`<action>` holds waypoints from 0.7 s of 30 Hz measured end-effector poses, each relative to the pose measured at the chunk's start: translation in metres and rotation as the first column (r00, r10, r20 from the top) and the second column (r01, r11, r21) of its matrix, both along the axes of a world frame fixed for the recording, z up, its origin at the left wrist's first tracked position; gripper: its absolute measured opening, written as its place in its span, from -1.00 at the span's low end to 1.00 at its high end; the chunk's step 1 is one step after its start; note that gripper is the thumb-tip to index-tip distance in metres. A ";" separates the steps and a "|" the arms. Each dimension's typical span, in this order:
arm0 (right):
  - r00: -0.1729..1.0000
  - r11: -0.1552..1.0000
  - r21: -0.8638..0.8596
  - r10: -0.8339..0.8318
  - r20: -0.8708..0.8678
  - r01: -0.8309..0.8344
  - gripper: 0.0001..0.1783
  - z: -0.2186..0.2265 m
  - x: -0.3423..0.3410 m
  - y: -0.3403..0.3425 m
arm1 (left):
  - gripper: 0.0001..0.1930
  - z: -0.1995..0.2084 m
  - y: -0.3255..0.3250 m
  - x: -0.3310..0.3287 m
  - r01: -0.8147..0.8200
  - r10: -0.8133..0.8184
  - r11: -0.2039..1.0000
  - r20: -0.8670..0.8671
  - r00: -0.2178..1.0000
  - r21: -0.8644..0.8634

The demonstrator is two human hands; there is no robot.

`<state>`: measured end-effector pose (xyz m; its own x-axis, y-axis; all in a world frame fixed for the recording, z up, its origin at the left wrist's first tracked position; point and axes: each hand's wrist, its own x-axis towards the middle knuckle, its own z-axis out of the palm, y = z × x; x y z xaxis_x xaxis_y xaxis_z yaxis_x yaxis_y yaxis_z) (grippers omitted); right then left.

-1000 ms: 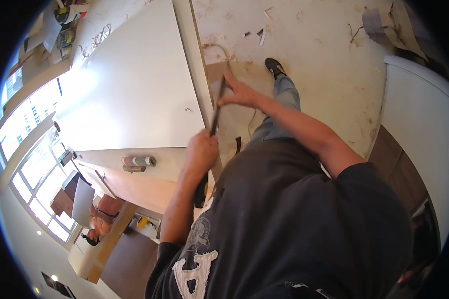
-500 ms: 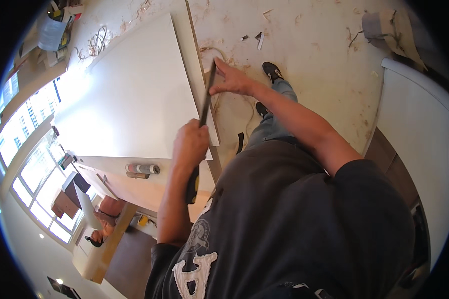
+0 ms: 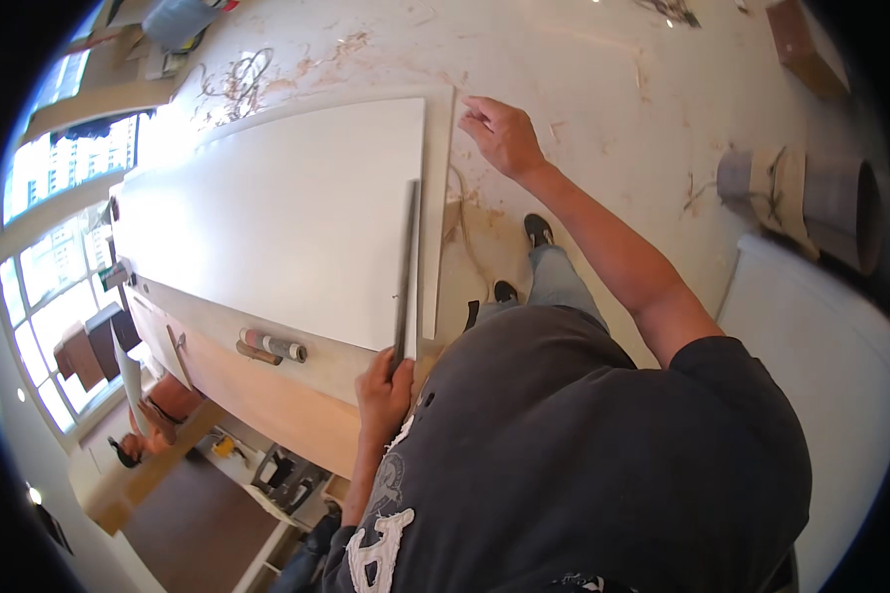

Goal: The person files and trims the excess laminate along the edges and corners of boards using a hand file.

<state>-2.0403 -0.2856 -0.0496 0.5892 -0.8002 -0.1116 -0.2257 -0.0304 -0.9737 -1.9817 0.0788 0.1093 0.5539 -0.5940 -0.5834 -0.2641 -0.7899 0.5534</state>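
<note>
A large white panel [image 3: 287,217] lies flat on a workbench, on top of another pale sheet whose edge shows to its right. My left hand [image 3: 384,393], closed, grips the near end of a long, flat, grey file [image 3: 405,267]. The file's blade runs along the panel's right edge, close to its surface; whether it touches cannot be told. Its handle is hidden by my hand and shirt. Off the panel's far right corner, my right hand [image 3: 504,136] hovers over the floor side. Its fingers are loosely bent and apart, with nothing visible in them.
A roll [image 3: 282,345] and a wooden piece [image 3: 259,353] lie on the bench left of my hand. Shavings and a cable [image 3: 465,232] are on the floor. At lower left another person [image 3: 140,435] works by the windows. A large tied roll [image 3: 801,203] lies right.
My right hand has let go of the file's far end and moved away to the right and up. The file now lies nearer the panel's edge, and my view has shifted.
</note>
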 end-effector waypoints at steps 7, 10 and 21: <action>0.792 0.722 -0.384 0.375 -0.481 -0.575 -0.57 0.016 0.140 -0.033 | -0.81 -0.033 0.049 0.008 -0.732 0.740 0.657 -0.030 0.672 -0.180; 0.653 0.650 -0.360 0.283 -0.702 -0.669 -0.55 0.015 0.180 -0.031 | -0.80 -0.087 0.084 0.024 -0.807 0.822 0.565 0.207 0.531 -0.171; 0.665 0.702 -0.428 0.086 -0.742 -0.569 -0.50 -0.006 0.198 -0.033 | -0.83 -0.180 0.098 0.039 -0.896 0.954 0.259 -0.052 0.297 -0.360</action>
<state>-1.8424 -0.3184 -0.0554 0.7930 -0.5900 -0.1520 -0.6042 -0.7292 -0.3214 -1.9424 0.1768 -0.0708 0.8892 0.2848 -0.3580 0.4466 -0.3717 0.8138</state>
